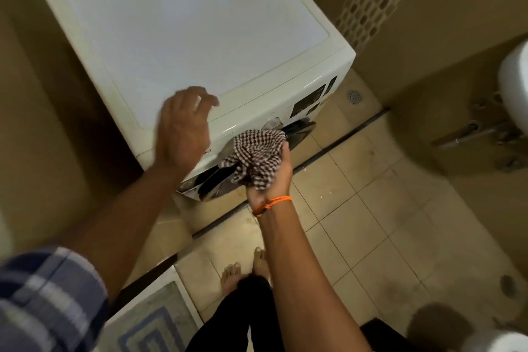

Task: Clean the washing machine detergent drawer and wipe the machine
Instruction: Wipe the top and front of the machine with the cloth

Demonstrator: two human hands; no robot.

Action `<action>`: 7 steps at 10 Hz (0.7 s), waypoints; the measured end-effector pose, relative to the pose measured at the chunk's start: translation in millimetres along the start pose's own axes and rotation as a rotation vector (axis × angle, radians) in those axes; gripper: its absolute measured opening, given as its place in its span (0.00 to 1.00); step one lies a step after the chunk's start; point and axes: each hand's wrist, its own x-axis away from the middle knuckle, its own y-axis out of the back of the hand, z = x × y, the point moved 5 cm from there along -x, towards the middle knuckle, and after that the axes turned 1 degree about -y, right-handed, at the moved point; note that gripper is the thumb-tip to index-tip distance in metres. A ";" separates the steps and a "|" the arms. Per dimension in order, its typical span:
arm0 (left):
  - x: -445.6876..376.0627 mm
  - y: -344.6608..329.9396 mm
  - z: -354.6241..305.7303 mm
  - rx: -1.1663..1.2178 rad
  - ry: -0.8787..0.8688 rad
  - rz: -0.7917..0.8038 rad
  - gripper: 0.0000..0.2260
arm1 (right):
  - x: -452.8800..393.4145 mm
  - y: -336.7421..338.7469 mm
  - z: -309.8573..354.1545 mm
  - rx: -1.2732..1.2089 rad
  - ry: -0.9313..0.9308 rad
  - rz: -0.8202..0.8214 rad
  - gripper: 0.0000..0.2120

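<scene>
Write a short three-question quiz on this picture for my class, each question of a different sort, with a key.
1. True or false: the right hand grips a checked cloth.
2. The left hand is over: A) the toilet B) the washing machine C) the mat.
3. Fill in: the cloth is held against the machine's ____ side.

Key: 1 true; 2 B; 3 front.

One washing machine [200,37], one cloth [257,157]
</scene>
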 end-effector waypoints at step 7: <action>-1.4 -15.3 -303.4 1.451 0.814 0.936 0.18 | 195.7 102.1 250.3 0.017 0.024 0.010 0.45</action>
